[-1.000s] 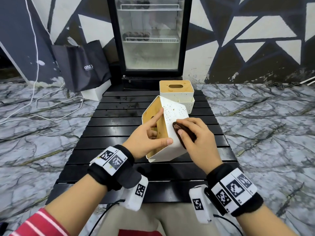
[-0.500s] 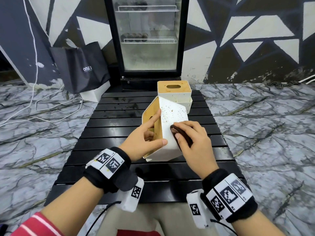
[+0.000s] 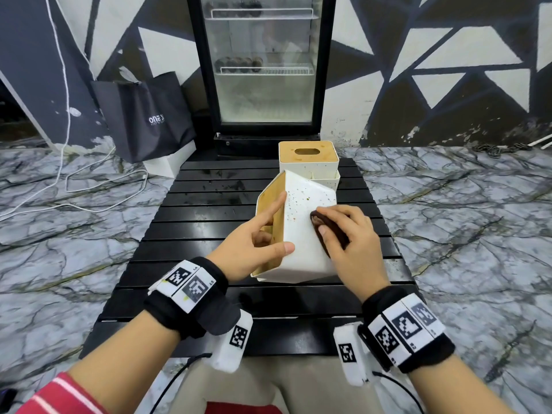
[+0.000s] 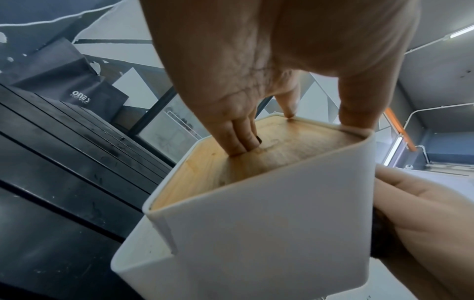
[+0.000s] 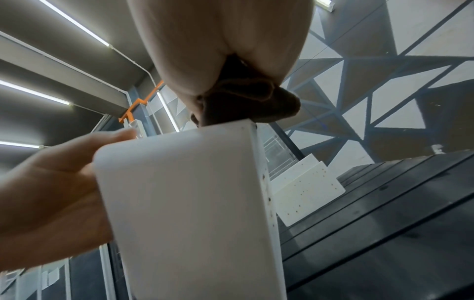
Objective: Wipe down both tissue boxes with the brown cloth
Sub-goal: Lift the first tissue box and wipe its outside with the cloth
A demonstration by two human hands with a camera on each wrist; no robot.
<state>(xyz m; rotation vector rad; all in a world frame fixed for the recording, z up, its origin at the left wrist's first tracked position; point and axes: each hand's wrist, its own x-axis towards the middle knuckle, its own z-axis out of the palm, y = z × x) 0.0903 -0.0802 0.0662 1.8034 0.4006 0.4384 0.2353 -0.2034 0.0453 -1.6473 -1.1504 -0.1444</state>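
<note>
Near tissue box tipped on the black slatted table, wooden lid turned to the left, speckled white side facing up. Compared with a second ago: barely shifted in pose, same tilt; brown cloth a little lower along the upper face, so wiping stroke under way rather than finished. By this reading, first box only partly done: specks visible above the cloth, other faces not yet reached. Second tissue box upright just behind, lid slot up, touching or nearly touching the tipped one, untouched by either hand; half the task ahead. Left hand bracing the near box: index finger along the lid edge, thumb pressed on the white face, other fingers curled at the lid. Right hand curled over the bunched cloth, pressing it to the box. Left wrist view alone: three fingers pushed into the lid opening, hooking the box from inside, plus a lower side pocket on the box. Right wrist view alone: cloth wadded thick in the palm, riding the top edge of the box, brown spots along the corner seam. Behind the table, only from the head: glass-door fridge, dark paper bag, marble-pattern floor.
</note>
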